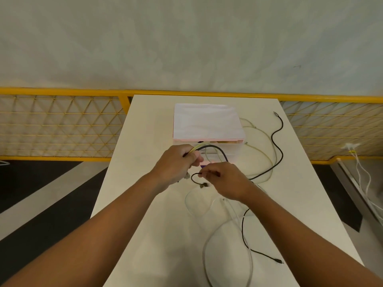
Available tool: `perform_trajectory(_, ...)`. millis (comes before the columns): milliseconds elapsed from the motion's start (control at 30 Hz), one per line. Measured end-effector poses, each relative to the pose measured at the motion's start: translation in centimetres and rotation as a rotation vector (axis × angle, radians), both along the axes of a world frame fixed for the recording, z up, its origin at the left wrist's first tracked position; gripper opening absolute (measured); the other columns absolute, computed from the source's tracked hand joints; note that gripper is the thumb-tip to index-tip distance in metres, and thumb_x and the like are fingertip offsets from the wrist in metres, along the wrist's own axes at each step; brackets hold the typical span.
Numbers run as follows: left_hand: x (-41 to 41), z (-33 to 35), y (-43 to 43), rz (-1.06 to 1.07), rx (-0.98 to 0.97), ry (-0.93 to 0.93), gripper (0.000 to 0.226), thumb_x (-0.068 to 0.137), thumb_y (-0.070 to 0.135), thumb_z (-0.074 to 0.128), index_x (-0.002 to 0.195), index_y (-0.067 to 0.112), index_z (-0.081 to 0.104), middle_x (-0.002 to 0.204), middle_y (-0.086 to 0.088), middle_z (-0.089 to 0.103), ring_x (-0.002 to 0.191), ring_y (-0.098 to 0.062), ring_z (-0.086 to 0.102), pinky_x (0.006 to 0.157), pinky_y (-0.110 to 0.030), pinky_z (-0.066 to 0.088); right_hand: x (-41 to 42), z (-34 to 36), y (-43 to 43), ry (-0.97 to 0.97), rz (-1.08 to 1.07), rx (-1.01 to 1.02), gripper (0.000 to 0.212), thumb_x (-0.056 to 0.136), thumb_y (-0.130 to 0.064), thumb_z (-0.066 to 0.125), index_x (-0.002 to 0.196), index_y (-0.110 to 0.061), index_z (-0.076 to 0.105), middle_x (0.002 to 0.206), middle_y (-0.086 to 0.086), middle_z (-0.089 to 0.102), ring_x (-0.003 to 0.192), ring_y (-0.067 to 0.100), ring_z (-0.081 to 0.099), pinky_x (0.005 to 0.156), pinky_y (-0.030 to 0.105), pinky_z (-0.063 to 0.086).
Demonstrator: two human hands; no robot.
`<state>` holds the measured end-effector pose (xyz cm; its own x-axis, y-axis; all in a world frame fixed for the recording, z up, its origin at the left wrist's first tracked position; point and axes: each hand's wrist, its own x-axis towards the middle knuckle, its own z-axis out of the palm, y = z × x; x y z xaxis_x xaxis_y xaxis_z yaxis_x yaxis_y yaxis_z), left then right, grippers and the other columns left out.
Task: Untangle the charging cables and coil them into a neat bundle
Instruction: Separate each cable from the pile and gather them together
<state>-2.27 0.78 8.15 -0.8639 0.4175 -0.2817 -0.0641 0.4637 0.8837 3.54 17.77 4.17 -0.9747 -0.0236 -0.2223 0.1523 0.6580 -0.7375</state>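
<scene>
Evidently anchoring, left hand [176, 160] clenches cable ends [202, 146] before the box [207, 121]; right hand [226, 181] pinches black cable [192, 178], likely freeing it.

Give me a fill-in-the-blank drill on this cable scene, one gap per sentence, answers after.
The left hand grips a bunch of cables in front of a box with ____ trim.
The right hand pinches a thin cable coloured ____.
Everything sits on a ____ table.
The mesh fence behind has a ____ frame.
Missing words: pink, black, white, yellow.
</scene>
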Motion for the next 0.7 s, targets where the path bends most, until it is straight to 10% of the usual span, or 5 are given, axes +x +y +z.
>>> perform_trajectory(300,0.3,1.1,0.7,-0.154,0.043,-0.054,0.033,0.107,0.032,0.044,0.087,0.012,0.061,0.066,0.001,0.066,0.053,-0.018,0.054,0.059,-0.028,0.04,-0.3,3.8,0.4,0.186,0.001,-0.163,0.019,0.095,-0.024,0.067,0.078,-0.022,0.076,0.075,0.011,0.067,0.064,0.025,0.053,0.065,0.034,0.048)
perform_trajectory(433,0.0,2.1,0.5,-0.133,0.0,-0.012,0.034,0.104,0.037,0.048,0.087,0.018,0.07,0.065,0.005,0.046,0.052,-0.009,0.037,0.053,-0.02,0.035,-0.7,4.9,2.0,0.202,-0.124,-0.22,0.013,0.09,-0.027,0.074,0.086,-0.015,0.079,0.055,-0.011,0.059,0.049,0.004,0.045,0.054,0.018,0.037)
perform_trajectory(700,-0.6,3.0,-0.1,-0.013,0.033,0.062,0.033,0.102,0.034,0.054,0.086,0.011,0.071,0.043,0.016,0.042,0.047,-0.009,0.031,0.048,-0.02,0.031,-0.8,5.9,5.6,0.187,-0.271,-0.269,0.016,0.084,-0.027,0.08,0.081,-0.011,0.078,0.066,-0.013,0.07,0.067,0.019,0.065,0.069,0.026,0.052)
